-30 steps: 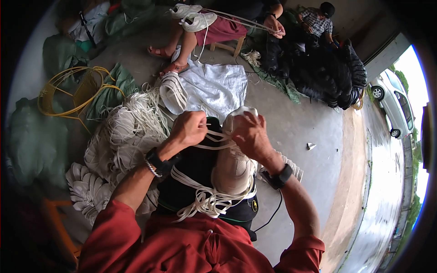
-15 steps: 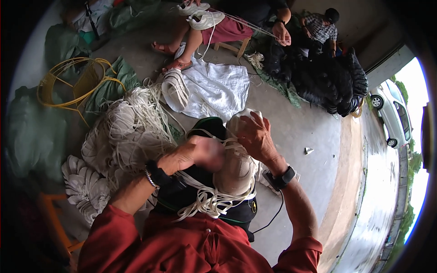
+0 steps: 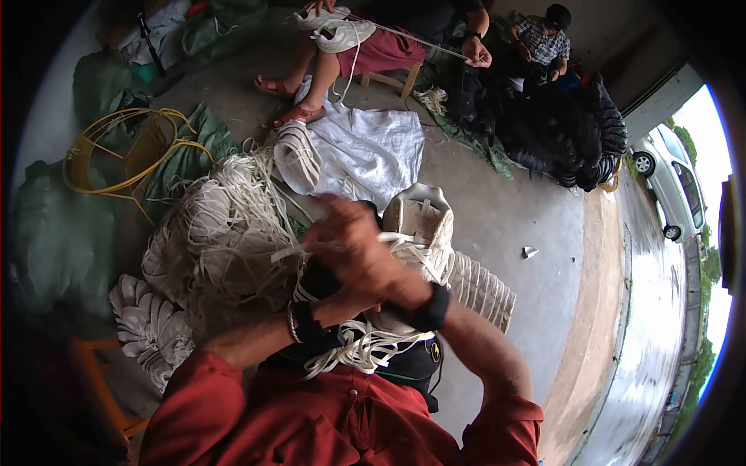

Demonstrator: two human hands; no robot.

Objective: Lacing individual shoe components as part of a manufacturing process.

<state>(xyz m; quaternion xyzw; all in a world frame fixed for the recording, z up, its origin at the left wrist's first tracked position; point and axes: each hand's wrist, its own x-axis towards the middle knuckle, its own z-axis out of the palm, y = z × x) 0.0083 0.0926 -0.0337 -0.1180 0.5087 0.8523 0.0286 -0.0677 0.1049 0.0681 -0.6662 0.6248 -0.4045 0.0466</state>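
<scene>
A white shoe upper (image 3: 420,216) with its opening facing away rests on a dark pad over my lap, laces threaded across it. My right hand (image 3: 353,245) has crossed to the left over my left hand, beside the upper, its fingers smeared by motion. Underneath lies my left hand (image 3: 347,304), its fingers hidden by the right hand and wrist. A bunch of loose white laces (image 3: 365,346) hangs over the pad's near edge. Whether either hand grips a lace cannot be seen.
Left of me is a heap of white uppers and laces (image 3: 225,210), with stacked soles or uppers (image 3: 151,322) nearer. More stacked pieces (image 3: 483,291) lie right. A white cloth (image 3: 365,151), yellow round frame (image 3: 128,155) and black pile (image 3: 556,128) lie beyond. Two people sit ahead.
My right hand has left the upper and swung left across my left hand, which is now mostly covered. The upper's far end is uncovered. The seated person ahead still holds a stretched lace.
</scene>
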